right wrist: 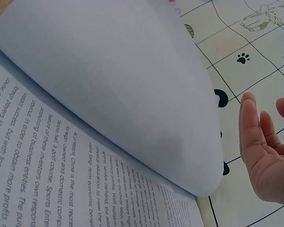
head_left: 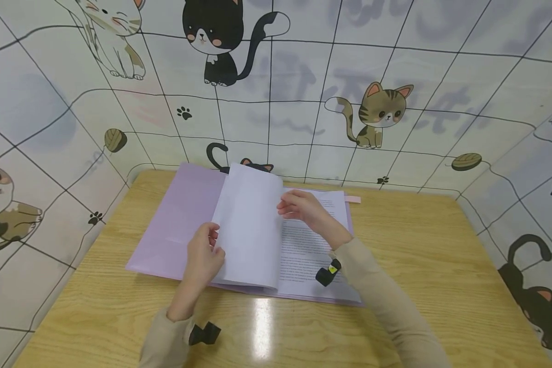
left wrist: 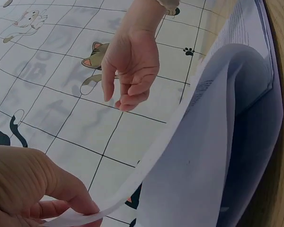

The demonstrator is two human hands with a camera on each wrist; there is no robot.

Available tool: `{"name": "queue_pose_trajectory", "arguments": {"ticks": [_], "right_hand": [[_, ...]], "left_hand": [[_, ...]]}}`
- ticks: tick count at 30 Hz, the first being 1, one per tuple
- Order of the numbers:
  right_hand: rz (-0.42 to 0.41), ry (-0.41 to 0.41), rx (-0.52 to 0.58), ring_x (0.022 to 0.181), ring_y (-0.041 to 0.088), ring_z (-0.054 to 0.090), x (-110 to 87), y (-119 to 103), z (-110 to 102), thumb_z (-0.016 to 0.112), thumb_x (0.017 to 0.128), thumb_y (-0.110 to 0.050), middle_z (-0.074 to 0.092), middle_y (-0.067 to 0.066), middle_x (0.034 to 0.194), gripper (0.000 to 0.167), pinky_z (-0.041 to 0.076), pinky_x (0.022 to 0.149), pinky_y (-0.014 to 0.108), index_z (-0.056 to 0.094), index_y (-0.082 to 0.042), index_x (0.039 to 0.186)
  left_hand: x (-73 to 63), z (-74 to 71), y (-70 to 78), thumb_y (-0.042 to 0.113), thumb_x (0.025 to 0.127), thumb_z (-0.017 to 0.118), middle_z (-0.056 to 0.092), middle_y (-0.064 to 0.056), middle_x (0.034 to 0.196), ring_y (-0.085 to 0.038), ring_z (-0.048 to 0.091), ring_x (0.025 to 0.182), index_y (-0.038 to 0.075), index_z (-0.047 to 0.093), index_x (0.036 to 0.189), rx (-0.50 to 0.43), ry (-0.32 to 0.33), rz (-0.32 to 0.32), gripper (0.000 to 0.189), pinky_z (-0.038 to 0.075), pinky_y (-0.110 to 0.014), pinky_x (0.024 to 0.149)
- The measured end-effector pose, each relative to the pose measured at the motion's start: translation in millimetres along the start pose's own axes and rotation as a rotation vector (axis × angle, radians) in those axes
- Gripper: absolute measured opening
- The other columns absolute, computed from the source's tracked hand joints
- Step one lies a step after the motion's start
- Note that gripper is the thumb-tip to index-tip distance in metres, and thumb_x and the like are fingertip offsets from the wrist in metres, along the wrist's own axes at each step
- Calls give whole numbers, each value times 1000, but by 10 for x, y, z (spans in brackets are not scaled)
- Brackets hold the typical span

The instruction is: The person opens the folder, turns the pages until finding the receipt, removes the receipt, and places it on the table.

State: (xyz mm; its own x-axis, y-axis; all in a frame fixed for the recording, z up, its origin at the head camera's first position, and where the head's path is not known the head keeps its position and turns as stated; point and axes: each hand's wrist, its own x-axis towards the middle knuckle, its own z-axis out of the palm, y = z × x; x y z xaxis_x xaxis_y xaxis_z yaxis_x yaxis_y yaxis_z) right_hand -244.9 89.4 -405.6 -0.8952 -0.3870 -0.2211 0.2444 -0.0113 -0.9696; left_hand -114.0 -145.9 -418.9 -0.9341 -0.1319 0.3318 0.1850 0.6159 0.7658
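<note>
One plain-faced, curved white paper leaf [head_left: 250, 230] is raised above printed white pages [head_left: 301, 255] in a spread lilac folder [head_left: 165, 235] on a wood-grained table [head_left: 418, 266]. Its edge is pinched in the grip of the left hand [head_left: 202, 255]; nothing is grasped by the relaxed right hand [head_left: 303, 207]. Creasing could be caused by uneven pulling, spring-back by a loosened pinch.

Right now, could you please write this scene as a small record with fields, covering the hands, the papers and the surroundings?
Left hand: pinches an edge of the lifted sheet
Right hand: relaxed, holds nothing, near the sheet
Sheet: curved; looks blank in the head view
Beneath it: printed page
Folder: purple, open, under the papers
Tab: pink, sticks out on the right
Table: wooden
Wall: white, grid lines, cat drawings
</note>
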Motion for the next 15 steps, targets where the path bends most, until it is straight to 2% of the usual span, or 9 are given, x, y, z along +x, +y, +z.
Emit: {"name": "queue_pose_trajectory", "arguments": {"ticks": [3, 7, 11, 15], "right_hand": [[-5, 0, -8, 74, 13, 64, -11, 18, -49, 52, 94, -13, 65, 3, 82, 32, 54, 73, 26, 47, 13, 113], [-11, 2, 1, 76, 14, 64, -31, 39, -103, 52, 94, -14, 64, 4, 83, 25, 54, 74, 27, 50, 7, 107], [-3, 12, 5, 76, 14, 64, -39, 75, -140, 51, 94, -14, 64, 4, 83, 24, 54, 73, 26, 50, 7, 106], [11, 31, -5, 77, 14, 64, -30, 118, -192, 51, 94, -14, 64, 5, 85, 16, 54, 74, 26, 54, 0, 100]], "left_hand": [[0, -3, -83, -20, 63, 51, 54, -20, 86, -28, 51, 74, -13, 53, 105, 20, 0, 0, 43, 45, -32, 63], [-4, 1, -163, -20, 63, 51, 54, -22, 87, -31, 52, 74, -14, 52, 106, 35, -8, -11, 44, 46, -37, 65], [-11, 6, -228, -20, 63, 51, 54, -24, 88, -33, 53, 76, -15, 52, 108, 50, -18, -31, 45, 46, -40, 65], [-21, 1, -295, -21, 63, 51, 54, -25, 90, -35, 54, 78, -15, 52, 109, 62, -26, -42, 46, 47, -42, 67]]}}
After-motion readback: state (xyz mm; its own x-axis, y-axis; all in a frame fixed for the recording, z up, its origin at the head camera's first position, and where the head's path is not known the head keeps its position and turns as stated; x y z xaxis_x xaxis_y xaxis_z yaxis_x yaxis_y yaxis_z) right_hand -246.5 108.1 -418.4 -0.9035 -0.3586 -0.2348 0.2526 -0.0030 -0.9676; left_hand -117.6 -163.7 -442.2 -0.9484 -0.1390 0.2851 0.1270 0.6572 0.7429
